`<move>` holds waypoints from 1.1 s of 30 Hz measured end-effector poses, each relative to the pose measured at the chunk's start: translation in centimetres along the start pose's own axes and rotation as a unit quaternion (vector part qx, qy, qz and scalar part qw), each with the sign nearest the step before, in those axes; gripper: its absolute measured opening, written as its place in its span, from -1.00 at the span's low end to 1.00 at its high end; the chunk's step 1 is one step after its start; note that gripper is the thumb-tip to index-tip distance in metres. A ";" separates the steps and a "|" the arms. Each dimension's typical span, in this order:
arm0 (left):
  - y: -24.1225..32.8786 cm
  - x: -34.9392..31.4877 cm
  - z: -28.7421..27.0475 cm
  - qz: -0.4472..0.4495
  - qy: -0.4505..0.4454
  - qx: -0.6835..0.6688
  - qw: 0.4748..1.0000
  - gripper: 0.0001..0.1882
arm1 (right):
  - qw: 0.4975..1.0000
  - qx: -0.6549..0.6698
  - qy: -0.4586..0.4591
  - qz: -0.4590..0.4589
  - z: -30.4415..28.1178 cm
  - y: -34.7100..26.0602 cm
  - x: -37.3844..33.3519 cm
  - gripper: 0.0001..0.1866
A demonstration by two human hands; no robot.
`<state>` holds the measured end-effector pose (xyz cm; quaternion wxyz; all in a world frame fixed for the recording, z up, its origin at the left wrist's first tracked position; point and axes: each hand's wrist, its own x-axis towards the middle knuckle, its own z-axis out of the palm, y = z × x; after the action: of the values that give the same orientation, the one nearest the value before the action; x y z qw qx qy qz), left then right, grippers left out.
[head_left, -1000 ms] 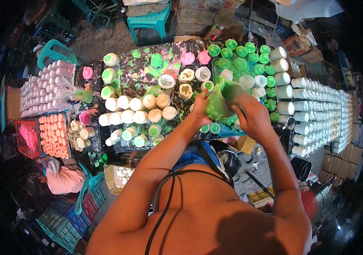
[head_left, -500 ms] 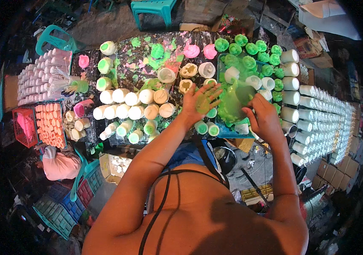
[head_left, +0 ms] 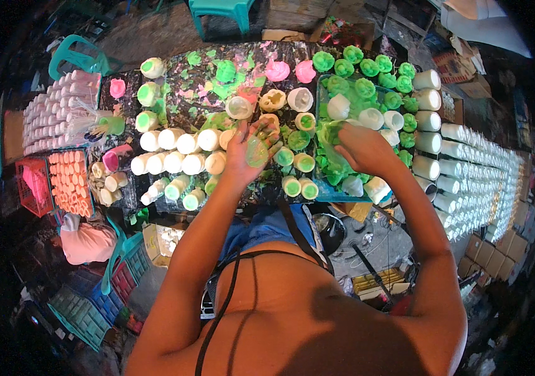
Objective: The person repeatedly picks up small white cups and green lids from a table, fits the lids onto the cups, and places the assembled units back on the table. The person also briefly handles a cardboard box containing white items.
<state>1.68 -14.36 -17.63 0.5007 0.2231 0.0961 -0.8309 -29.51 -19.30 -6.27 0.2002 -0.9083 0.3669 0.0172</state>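
Note:
My left hand (head_left: 252, 153) is raised palm up over the table, fingers spread, with pale green paste smeared on the palm. It is just right of the rows of white cylinders (head_left: 195, 164) and in front of a hollow cream mould (head_left: 274, 99). My right hand (head_left: 368, 150) is closed over a blue tray (head_left: 324, 194) with green paste (head_left: 332, 160) in it. Its fingertips point down at the paste, and what they grip is mostly hidden. White cups (head_left: 371, 118) lie in the tray beside that hand. Green-filled moulds (head_left: 290, 186) stand between my hands.
Green flower-shaped pieces (head_left: 366, 88) line the tray's far side. White cylinders (head_left: 429, 121) and long rows of white pieces (head_left: 474, 182) stand at right. Orange cylinders (head_left: 70, 182) and white pieces (head_left: 70, 109) are at left. A teal chair (head_left: 220, 14) stands beyond the table.
My left hand has moved left and turned, its palm more smeared. My right hand has shifted left and lower into the tray, and the dark rounded tool it held is now hidden.

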 end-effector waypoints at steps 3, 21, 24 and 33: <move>0.8 -2.2 -1.2 0.018 0.045 0.053 0.997 -0.54 | 1.000 -0.008 -0.023 -0.006 0.4 0.5 0.9 -0.77; 0.6 -5.7 -3.8 0.061 0.066 0.048 0.995 -0.52 | 0.991 -0.036 -0.129 -0.014 1.6 1.1 5.7 -0.72; 0.2 -5.7 -4.2 0.059 0.087 0.049 0.993 -0.51 | 0.990 -0.041 -0.136 -0.020 1.3 0.9 6.3 -0.72; -0.3 -6.2 -4.1 0.043 0.049 -0.008 0.998 -0.53 | 0.986 -0.053 -0.151 -0.046 0.4 0.2 7.7 -0.71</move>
<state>4.97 -7.73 -18.39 0.5325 0.2636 0.1172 -0.7958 -23.96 -24.33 -8.10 0.2059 -0.9203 0.2891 0.1643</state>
